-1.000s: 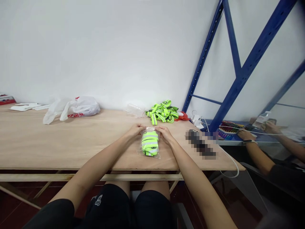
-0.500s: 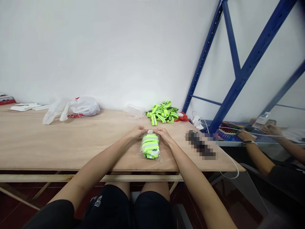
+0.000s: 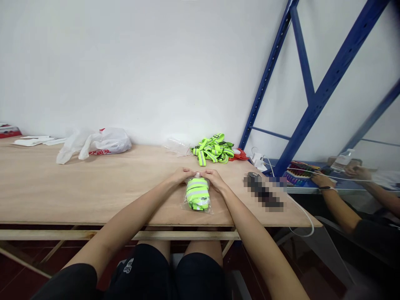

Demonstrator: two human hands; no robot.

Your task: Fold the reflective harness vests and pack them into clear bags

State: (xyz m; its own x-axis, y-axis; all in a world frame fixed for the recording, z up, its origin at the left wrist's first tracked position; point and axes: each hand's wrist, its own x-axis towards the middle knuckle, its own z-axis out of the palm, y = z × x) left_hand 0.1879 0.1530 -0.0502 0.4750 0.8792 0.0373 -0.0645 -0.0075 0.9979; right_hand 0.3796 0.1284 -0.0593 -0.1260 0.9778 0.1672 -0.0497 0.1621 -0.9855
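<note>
A clear plastic bag [image 3: 184,205] lies on the table in front of me with a rolled neon-green reflective strap [image 3: 197,194] inside it. The strap has silver-grey stripes. My left hand [image 3: 183,175] pinches the bag's far edge on the left, and my right hand [image 3: 213,178] grips the same edge on the right. Both hands are closed, their fingertips close together along the bag's top. Beyond them, against the wall, rests a loose heap of green reflective straps [image 3: 214,150].
Left on the wooden table [image 3: 93,191] is a white plastic bag [image 3: 112,141]. An empty clear bag [image 3: 178,145] lies by the strap heap. At right are a blurred dark object [image 3: 264,193], a white cable [image 3: 308,214] and a blue metal frame [image 3: 300,125]. Another person's hand [image 3: 323,180] is beyond.
My fingertips have drawn slightly closer together along the bag's top edge. The bag and strap stay in nearly the same place.
</note>
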